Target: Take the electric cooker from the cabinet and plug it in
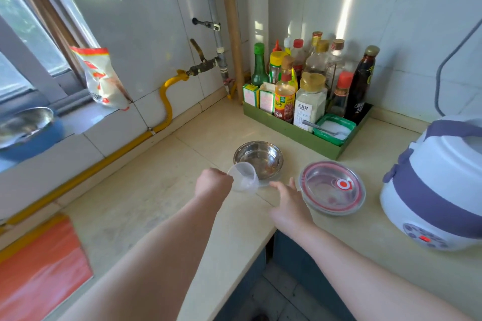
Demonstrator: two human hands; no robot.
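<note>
Near centre: left hand (214, 185) grip clamped on clear cup (243, 177), tilted at steel bowl (258, 159) rim; contents unclear. Beside lidded bowl (332, 187): right hand (287, 198), grip apart. At right: cooker (438, 185), closed.

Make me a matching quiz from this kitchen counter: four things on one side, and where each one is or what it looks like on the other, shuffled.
1 electric cooker
2 clear cup
3 steel bowl
4 lidded dish

A gripped by the left hand
B white and purple, at the right end of the counter
C uncovered, just beyond the cup
D red-rimmed, beside the right hand

Pairs: 1-B, 2-A, 3-C, 4-D
</note>
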